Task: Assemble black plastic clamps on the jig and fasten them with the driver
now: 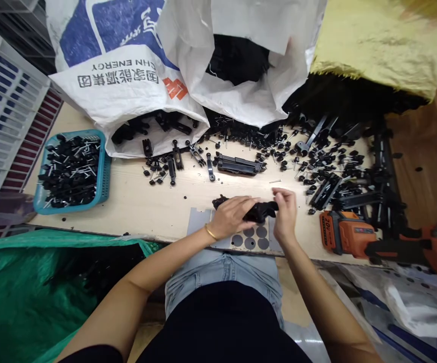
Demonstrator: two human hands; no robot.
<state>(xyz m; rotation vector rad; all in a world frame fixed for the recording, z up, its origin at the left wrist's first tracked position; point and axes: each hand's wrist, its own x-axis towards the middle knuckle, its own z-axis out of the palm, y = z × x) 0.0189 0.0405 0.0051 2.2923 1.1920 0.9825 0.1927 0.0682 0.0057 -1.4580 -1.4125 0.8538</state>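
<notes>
My left hand [229, 217], with a gold bangle at the wrist, is wrapped over a long black plastic part [259, 213] and holds it level above the table's front edge. At the part's right end is my right hand [285, 214], its fingers curled and thumb drawn in; what they pinch, if anything, is hidden. Under the hands lies a grey sheet with dark round discs [249, 243]. Just beyond them a similar black assembly [239, 165] rests on the table. A small black lever [210, 168] lies left of it, and a loose metal pin [274, 181] to its right.
A blue basket [107, 171] of black-headed pins stands left. White sacks [127, 96] and a yellow sack [380, 45] spill black parts at the back. More knobs and pins [327, 161] lie right, near an orange power tool battery [345, 234]. A green sack [14, 292] hangs front left.
</notes>
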